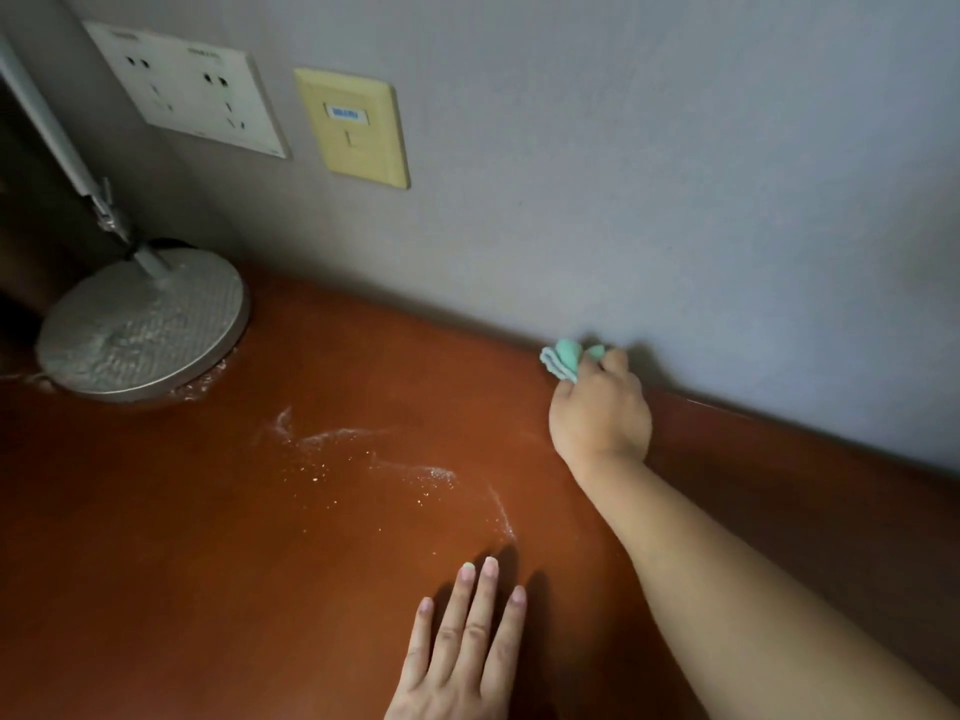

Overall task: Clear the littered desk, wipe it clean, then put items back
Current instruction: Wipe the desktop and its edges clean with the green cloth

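My right hand (pixel 600 413) is closed around a small mint-green cloth (pixel 563 359) and presses it against the back edge of the reddish-brown desk (pixel 208 537), right where the desk meets the wall. My left hand (pixel 462 652) lies flat on the desk near the front, fingers spread, holding nothing. White dust streaks and crumbs (pixel 374 470) curve across the desk between my two hands and the lamp.
A silver desk lamp's round base (pixel 143 324) stands at the back left, with dust on it and around it, and its arm rises to the upper left. A white socket plate (pixel 187 88) and a yellow network plate (pixel 353 127) are on the grey wall.
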A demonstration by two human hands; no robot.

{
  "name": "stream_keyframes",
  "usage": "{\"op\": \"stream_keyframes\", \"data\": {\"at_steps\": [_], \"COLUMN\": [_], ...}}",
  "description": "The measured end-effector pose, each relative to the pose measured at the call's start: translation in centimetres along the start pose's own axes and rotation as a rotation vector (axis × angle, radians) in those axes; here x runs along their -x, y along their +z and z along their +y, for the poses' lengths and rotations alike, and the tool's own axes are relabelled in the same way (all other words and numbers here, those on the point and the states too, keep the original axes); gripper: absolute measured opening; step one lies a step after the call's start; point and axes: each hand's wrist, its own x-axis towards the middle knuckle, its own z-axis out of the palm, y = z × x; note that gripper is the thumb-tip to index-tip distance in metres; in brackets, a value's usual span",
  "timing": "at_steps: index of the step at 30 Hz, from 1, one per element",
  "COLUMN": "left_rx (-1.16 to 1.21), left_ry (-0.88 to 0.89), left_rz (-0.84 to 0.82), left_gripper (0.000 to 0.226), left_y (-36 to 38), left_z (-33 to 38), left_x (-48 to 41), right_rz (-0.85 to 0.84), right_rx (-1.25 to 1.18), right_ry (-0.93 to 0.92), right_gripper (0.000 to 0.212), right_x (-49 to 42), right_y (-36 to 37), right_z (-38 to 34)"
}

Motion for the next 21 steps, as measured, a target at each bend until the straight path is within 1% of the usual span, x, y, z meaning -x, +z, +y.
{"op": "stream_keyframes", "data": {"at_steps": [1, 2, 3, 4, 5, 6, 7, 8, 9, 10, 11, 12, 13, 16, 19, 21], "left_rx": [0.009, 0.023, 0.029, 0.017, 0.006, 0.000, -0.002, 0.002, 0.005, 0.008, 0.015, 0.019, 0.022, 0.032, 0.059, 0.069], "left_ry": [0.002, 0.000, -0.002, 0.000, 0.009, 0.016, 0.013, 0.008, 0.007, 0.012, 0.015, 0.023, 0.030, 0.055, 0.039, -0.001], "left_rz": [-0.005, -0.019, -0.026, -0.022, -0.017, -0.016, -0.022, -0.025, -0.025, -0.015, 0.000, 0.010, 0.009, 0.026, 0.023, 0.012], "left_gripper": [0.054, 0.059, 0.068, 0.076, 0.080, 0.083, 0.085, 0.087, 0.086, 0.082, 0.079, 0.080, 0.081, 0.078, 0.083, 0.080], "left_y": [-0.1, -0.2, -0.3, -0.3, -0.4, -0.3, -0.3, -0.2, -0.3, -0.3, -0.4, -0.5, -0.7, -0.6, -0.3, -0.8], "left_z": [0.0, -0.1, -0.1, -0.1, -0.1, -0.1, -0.1, 0.0, 0.1, 0.1, 0.2, 0.3, 0.2, 0.3, 0.2, 0.1], "left_x": [0.0, 0.0, 0.0, 0.1, 0.1, 0.1, 0.1, 0.1, 0.2, 0.2, 0.3, 0.4, 0.4, 0.4, 0.4, 0.5], "right_rz": [-0.031, -0.080, -0.138, -0.197, -0.238, -0.235, -0.167, -0.085, 0.001, 0.060, 0.077, 0.066, 0.042, -0.032, -0.046, -0.108], "right_rx": [-0.004, -0.017, -0.070, -0.188, -0.376, -0.573, -0.712, -0.768, -0.702, -0.543, -0.330, -0.156, -0.054, 0.019, -0.022, -0.008], "right_ry": [-0.079, -0.165, -0.242, -0.256, -0.192, -0.094, 0.009, 0.114, 0.213, 0.319, 0.409, 0.452, 0.450, 0.354, 0.226, 0.086], "right_gripper": [0.035, 0.035, 0.033, 0.031, 0.027, 0.024, 0.023, 0.022, 0.023, 0.031, 0.041, 0.051, 0.056, 0.058, 0.057, 0.055], "right_x": [0.6, 1.3, 2.2, 3.0, 3.7, 4.5, 5.2, 6.0, 7.0, 8.2, 9.3, 10.3, 10.9, 9.9, 8.5, 9.1], "right_y": [0.0, -0.1, -0.3, -0.8, -1.6, -2.7, -3.8, -4.7, -5.3, -5.7, -5.6, -5.0, -4.2, -1.6, 0.4, 1.1], "right_z": [0.0, 0.2, 0.7, 1.4, 2.1, 3.1, 4.5, 6.3, 8.3, 10.1, 11.3, 11.5, 11.0, 6.2, 0.2, -3.3]}}
